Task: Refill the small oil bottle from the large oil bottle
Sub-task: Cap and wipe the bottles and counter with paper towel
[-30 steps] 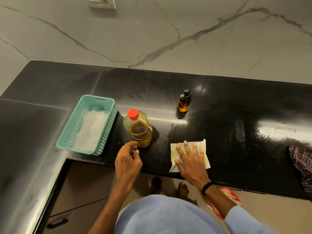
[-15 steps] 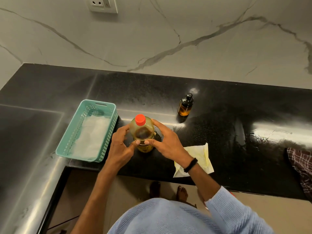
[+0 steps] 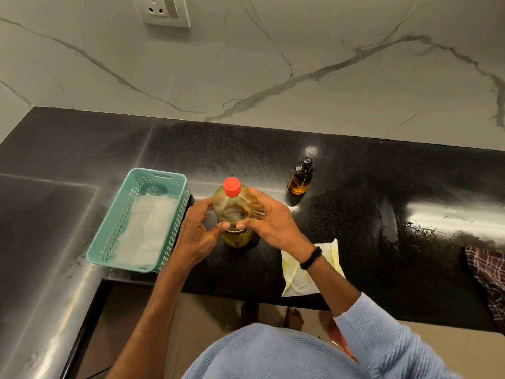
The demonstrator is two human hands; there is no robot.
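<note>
Both hands are closed around the large oil bottle [image 3: 234,214], which stands upright on the black counter [image 3: 355,228] with its red cap [image 3: 232,187] on top. The left hand [image 3: 197,233] presses the left side of the bottle and the right hand [image 3: 273,222] presses the right side, and the two thumbs nearly meet on the front. The small oil bottle [image 3: 300,177] stands also upright, further back and to the right, well apart from the hands, and its dark pump top is on. It lies on the side of the right hand, so this hand is nearer to it. Before pouring, I think both tops must be opened, and the large bottle must be carried to the right and tilted towards the small one. A yellow cloth [image 3: 306,280] lies under the right forearm, and a green basket [image 3: 142,220] stands to the left.
</note>
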